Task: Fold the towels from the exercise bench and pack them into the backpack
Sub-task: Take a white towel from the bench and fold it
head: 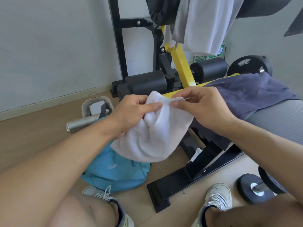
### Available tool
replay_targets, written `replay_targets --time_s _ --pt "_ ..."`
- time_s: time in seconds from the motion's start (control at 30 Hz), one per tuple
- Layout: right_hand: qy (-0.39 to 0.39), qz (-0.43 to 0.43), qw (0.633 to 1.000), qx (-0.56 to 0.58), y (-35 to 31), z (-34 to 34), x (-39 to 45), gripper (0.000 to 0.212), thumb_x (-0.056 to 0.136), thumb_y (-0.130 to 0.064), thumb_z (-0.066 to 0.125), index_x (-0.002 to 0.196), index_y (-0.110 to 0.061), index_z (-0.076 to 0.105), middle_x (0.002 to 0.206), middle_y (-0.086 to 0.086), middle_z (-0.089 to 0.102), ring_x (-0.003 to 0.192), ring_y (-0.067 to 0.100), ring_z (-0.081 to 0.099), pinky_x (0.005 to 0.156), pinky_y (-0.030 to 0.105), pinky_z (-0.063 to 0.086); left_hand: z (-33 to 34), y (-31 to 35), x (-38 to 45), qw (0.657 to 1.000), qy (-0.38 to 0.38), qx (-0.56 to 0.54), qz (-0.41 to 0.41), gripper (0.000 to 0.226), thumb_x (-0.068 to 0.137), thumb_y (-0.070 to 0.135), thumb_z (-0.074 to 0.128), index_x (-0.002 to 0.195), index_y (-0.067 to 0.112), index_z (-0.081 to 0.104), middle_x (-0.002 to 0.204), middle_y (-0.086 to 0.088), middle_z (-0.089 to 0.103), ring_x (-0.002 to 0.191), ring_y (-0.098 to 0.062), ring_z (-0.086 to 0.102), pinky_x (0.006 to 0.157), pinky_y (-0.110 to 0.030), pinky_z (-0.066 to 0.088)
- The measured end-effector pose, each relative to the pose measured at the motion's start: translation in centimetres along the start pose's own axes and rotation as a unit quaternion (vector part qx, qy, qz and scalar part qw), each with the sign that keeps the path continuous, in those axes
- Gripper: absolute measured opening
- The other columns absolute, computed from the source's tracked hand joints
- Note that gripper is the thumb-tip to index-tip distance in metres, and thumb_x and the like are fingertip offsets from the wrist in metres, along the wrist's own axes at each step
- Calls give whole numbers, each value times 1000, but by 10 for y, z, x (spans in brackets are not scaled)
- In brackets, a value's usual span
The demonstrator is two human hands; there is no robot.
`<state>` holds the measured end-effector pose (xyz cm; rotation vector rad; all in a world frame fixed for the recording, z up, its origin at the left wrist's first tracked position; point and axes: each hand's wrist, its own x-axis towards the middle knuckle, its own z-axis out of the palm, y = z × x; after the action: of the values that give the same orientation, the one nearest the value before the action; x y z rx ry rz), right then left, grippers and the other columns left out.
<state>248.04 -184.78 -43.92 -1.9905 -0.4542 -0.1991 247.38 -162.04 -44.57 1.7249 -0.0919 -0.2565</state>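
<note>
Head view shows us both hands at the centre, holding a white towel (153, 136) in the air above the floor. Our left hand (132, 113) grips its bunched upper part, fingers curled into the cloth; our right hand (201, 107) pinches the top edge between thumb and fingertips. The towel hangs folded and rumpled, its long axis running from 1 o'clock down to 7 o'clock, the rounded fold lowest. Directly beneath it, toward 7 o'clock, lies the blue backpack (114, 171) on the wooden floor (32, 131), with small pale lettering that looks like "TAI QING". At 3 o'clock a dark blue towel (249, 94) drapes over the grey worktop (278, 118). At 12 o'clock a light grey towel (205, 22) hangs from the bench's upper pad (160, 10).
</note>
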Motion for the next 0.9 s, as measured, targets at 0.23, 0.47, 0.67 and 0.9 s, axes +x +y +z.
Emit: replay_targets --time_s 0.23,0.47,0.67,0.9 --pt "-143 23 988 47 -11 -5 -1 11 93 -17 71 99 -20 79 96 -3 80 89 10 75 79 22 59 -3 -3 4 999 33 26 -3 12 90 27 75 91 16 81 95 -12 79 99 -40 74 95 -59 55" --pt "-111 47 993 7 -7 0 1 34 82 -22 84 114 -24 72 87 2 78 85 35 73 83 54 59 2 0 -2 998 -42 42 16 15 92 26 73 104 19 80 104 -8 79 102 -31 75 99 -56 55" --pt "-55 52 997 -28 -4 2 0 16 78 -33 87 87 -23 79 83 1 78 78 21 72 78 44 59 4 1 -3 998 -47 45 21 16 94 27 72 104 18 80 103 -9 79 101 -31 75 98 -52 56" --pt "-38 28 998 -45 -1 0 1 15 78 -39 86 83 -28 76 84 -15 75 79 2 68 79 30 57 4 -3 2 997 7 74 32 39 93 49 62 85 14 77 92 -16 77 81 -30 69 84 -45 52"
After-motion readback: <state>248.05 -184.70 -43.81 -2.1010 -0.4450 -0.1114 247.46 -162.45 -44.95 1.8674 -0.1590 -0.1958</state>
